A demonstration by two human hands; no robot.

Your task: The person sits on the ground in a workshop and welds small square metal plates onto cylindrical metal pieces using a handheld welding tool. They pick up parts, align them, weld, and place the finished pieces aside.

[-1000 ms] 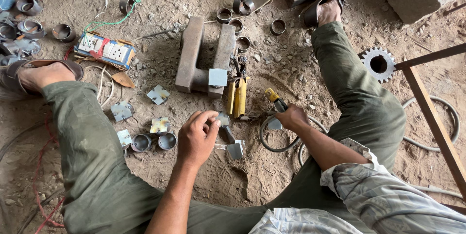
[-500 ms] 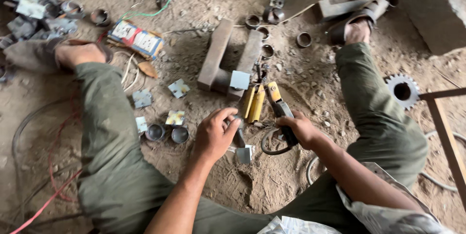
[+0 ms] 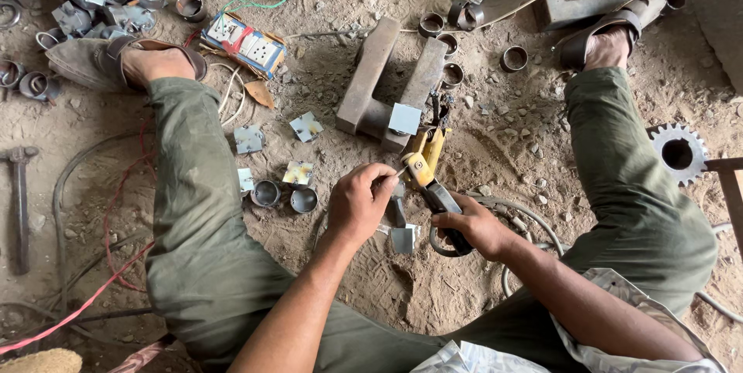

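Person sitting on dirt floor (image 3: 495,148), right hand (image 3: 474,227) gripping a yellow holder (image 3: 424,165), left hand (image 3: 360,201) pinching a rod at its jaw, metal rings (image 3: 285,196), plates (image 3: 306,126), steel block (image 3: 391,83) lying around

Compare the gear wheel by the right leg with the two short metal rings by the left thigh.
The gear wheel is toothed, flat and larger; the metal rings are smooth-rimmed, cup-like and small. The gear wheel lies alone, while the rings sit side by side. All are round grey metal with an open centre, lying on the dirt.
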